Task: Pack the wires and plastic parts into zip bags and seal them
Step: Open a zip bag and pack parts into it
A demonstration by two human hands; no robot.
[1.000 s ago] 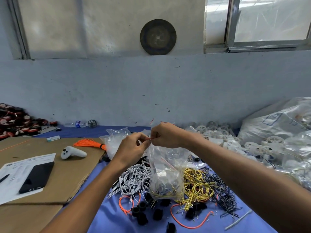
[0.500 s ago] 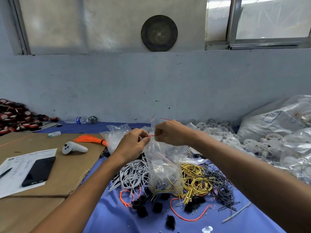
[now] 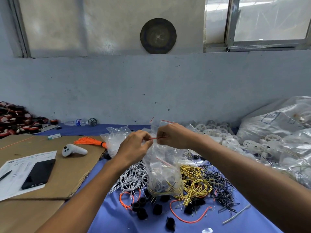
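Observation:
A clear zip bag [image 3: 162, 172] with a red seal line hangs upright over the blue cloth, holding dark and yellow wires at its bottom. My left hand [image 3: 134, 147] and my right hand [image 3: 173, 136] both pinch the bag's red zip strip at the top, a short gap between them. Under and around the bag lie white wires [image 3: 133, 177], yellow wires [image 3: 195, 180], black wires [image 3: 222, 187], orange wire loops [image 3: 186, 216] and black plastic parts [image 3: 143, 209]. Another clear bag [image 3: 116, 140] stands behind my left hand.
Cardboard [image 3: 70, 174] on the left carries a white controller [image 3: 73, 150], a black phone [image 3: 39, 173], a printed sheet and an orange wire bundle [image 3: 90, 142]. White plastic wheels [image 3: 218, 132] and big filled bags [image 3: 277, 121] crowd the right. A wall rises behind.
My hands have drawn slightly apart along the red zip strip and sit a little lower in view. The bag stays upright over the wires.

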